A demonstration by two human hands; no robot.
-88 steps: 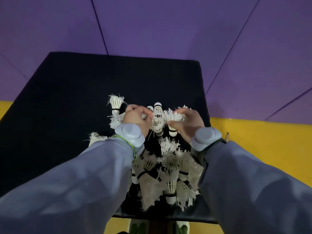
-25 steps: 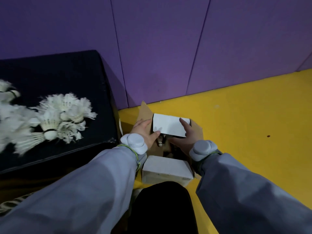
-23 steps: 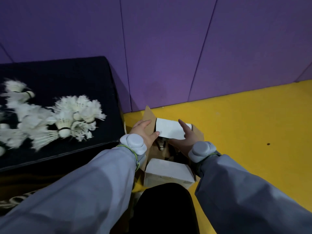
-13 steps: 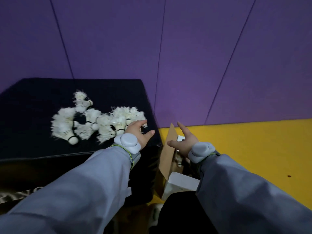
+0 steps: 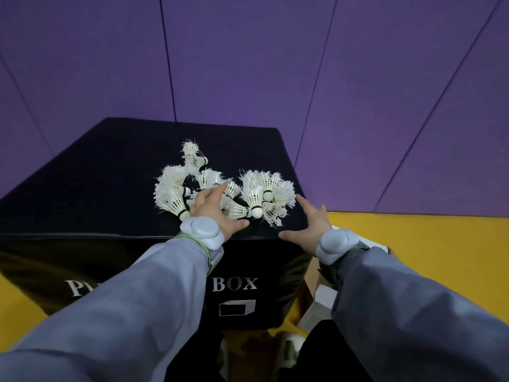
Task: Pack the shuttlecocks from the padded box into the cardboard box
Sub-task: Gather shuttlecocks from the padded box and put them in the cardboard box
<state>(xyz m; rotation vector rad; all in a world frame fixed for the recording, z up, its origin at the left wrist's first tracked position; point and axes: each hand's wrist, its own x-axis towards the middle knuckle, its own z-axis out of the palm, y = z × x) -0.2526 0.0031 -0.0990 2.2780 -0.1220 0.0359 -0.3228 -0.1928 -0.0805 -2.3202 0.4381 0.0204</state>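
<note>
1. Many white shuttlecocks [image 5: 220, 191] lie in a loose heap on the top of the black padded box [image 5: 110, 188], near its front right corner, just beyond both hands
2. Left hand [image 5: 213, 213] rests palm down over the near edge of the heap, fingers spread and unclenched, index finger stretched forward among the feathers; it grips nothing that can be seen, though its palm hides whatever is beneath
3. Right hand [image 5: 309, 226] is open and empty, fingers splayed, at the box's front right corner, just right of the heap and apart from it
4. One shuttlecock between the two hands [image 5: 252, 201] lies on its side, long axis running front to back, cork toward the person, feathers fanning away
5. Another just left of the left hand [image 5: 173, 201] also lies flat, cork toward the wrist, skirt pointing away and left
6. Farthest ones [image 5: 192, 155], beyond the left fingertips, are tangled; their direction is hard to read
7. Cardboard box [image 5: 312, 293] sits on the yellow floor [image 5: 413, 244] below the right wrist, mostly hidden by the right sleeve [image 5: 399, 312]; only a brown flap and white panels show
8. Printing on the padded box's front is partly covered by the left sleeve [image 5: 124, 312]
</note>
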